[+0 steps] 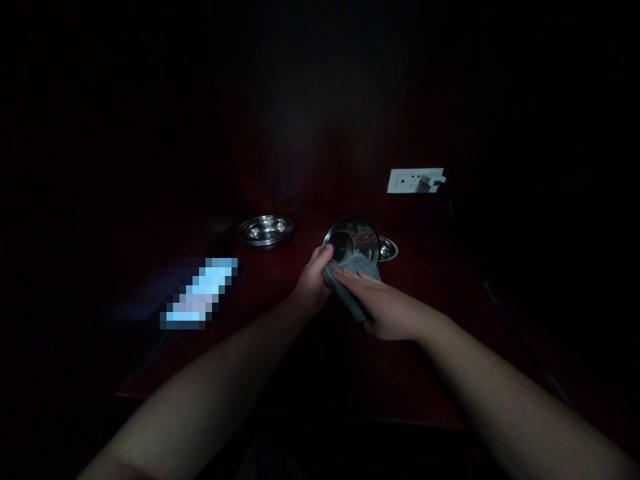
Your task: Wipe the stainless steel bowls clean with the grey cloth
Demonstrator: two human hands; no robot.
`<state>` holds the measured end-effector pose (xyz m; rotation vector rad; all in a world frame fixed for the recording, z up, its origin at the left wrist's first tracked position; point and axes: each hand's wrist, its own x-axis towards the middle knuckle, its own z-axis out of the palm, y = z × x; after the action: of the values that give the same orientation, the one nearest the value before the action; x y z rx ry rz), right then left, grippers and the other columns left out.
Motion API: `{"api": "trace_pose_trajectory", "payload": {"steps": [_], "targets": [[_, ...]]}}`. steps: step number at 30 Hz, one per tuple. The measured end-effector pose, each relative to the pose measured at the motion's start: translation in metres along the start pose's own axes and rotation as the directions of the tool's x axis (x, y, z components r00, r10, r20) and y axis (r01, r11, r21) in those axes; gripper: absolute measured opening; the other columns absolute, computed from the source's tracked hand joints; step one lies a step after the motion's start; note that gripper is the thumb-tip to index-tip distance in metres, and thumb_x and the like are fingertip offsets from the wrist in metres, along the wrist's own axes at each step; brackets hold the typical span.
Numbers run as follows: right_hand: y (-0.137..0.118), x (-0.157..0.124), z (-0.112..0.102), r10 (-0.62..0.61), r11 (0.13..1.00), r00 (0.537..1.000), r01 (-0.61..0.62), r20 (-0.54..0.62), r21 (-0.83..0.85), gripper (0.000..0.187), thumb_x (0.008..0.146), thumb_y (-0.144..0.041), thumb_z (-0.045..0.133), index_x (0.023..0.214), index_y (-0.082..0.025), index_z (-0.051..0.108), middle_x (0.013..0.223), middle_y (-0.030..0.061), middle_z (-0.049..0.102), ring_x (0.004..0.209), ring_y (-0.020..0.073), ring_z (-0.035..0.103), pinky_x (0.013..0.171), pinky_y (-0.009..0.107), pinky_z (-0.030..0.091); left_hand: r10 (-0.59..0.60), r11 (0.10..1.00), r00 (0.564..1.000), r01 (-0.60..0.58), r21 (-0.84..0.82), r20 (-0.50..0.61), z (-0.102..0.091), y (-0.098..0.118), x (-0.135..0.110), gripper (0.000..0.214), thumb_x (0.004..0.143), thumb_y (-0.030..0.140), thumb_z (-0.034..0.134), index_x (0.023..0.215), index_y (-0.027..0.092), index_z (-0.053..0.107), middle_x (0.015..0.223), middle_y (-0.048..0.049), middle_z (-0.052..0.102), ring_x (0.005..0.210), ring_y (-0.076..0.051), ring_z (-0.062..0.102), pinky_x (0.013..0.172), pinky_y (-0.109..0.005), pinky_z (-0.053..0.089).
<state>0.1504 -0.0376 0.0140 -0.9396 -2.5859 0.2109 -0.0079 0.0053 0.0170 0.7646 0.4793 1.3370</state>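
Note:
My left hand (pixel 314 280) grips the near rim of a shiny steel bowl (pixel 350 239), tilted up with its inside facing me, thumb over the rim. My right hand (pixel 383 303) presses a grey cloth (pixel 353 283) against the bowl's lower edge, with the fingers laid flat over the cloth. A second steel bowl (pixel 389 249) sits partly hidden just behind the tilted one. Both hands work above a dark red wooden table (pixel 280 347).
Another steel dish (pixel 265 230) rests on the table to the left. A glowing, blurred-out screen (pixel 200 293) lies at the left front. A white wall socket (pixel 413 180) with a plug in it and a dark cable (pixel 500 310) are at the right. The surroundings are very dark.

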Motion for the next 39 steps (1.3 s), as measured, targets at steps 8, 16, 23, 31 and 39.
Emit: {"api": "trace_pose_trajectory", "payload": {"steps": [8,16,23,31,39], "targets": [[-0.001,0.004,-0.003,0.030,0.999,0.998,-0.028,-0.051,0.043,0.071,0.076,-0.003,0.045,0.143,-0.016,0.030,0.145,0.0132,0.039,0.135,0.0239,0.035,0.110,0.048,0.030,-0.078,0.996,0.997,0.077,-0.043,-0.025,0.000,0.003,0.003,0.030,0.080,0.036,0.059,0.103,0.017,0.063,0.101,-0.0076,0.070,0.108,-0.024,0.060,0.102,-0.039,0.039],[0.003,0.006,-0.005,0.012,0.998,0.995,-0.005,-0.104,0.063,0.068,0.071,-0.011,0.055,0.137,-0.018,0.041,0.138,0.0112,0.049,0.128,0.0263,0.045,0.109,0.050,0.031,-0.150,0.988,0.988,0.151,-0.039,0.039,0.004,0.008,0.002,0.039,0.083,0.046,0.050,0.099,0.014,0.067,0.096,-0.0110,0.072,0.112,-0.030,0.058,0.101,-0.046,0.040],[0.003,0.002,-0.009,-0.050,0.997,0.997,0.054,-0.061,0.061,0.088,0.064,-0.020,0.068,0.143,-0.014,0.029,0.144,0.0164,0.041,0.134,0.0297,0.036,0.112,0.052,0.023,-0.157,0.987,0.987,0.158,-0.022,0.034,0.003,0.011,0.000,0.041,0.084,0.048,0.047,0.097,0.014,0.067,0.097,-0.0115,0.071,0.113,-0.029,0.058,0.104,-0.045,0.037],[-0.003,0.006,-0.002,0.004,1.000,0.990,-0.005,-0.143,-0.006,0.060,0.087,-0.035,0.052,0.142,-0.018,0.032,0.143,0.0121,0.043,0.134,0.0261,0.036,0.112,0.055,0.021,-0.058,0.994,0.998,0.061,-0.092,0.035,0.007,0.007,-0.002,0.039,0.085,0.044,0.049,0.104,0.014,0.065,0.104,-0.0102,0.070,0.113,-0.026,0.058,0.102,-0.040,0.040],[-0.003,0.011,-0.001,0.080,0.986,0.977,-0.107,-0.200,-0.128,0.050,0.087,-0.018,0.046,0.136,-0.018,0.042,0.139,0.0090,0.049,0.131,0.0248,0.042,0.111,0.052,0.027,0.044,0.999,0.999,-0.045,-0.017,-0.025,-0.004,-0.009,0.004,0.046,0.079,0.048,0.059,0.113,0.016,0.057,0.110,-0.0114,0.067,0.108,-0.024,0.061,0.101,-0.040,0.040]]}}
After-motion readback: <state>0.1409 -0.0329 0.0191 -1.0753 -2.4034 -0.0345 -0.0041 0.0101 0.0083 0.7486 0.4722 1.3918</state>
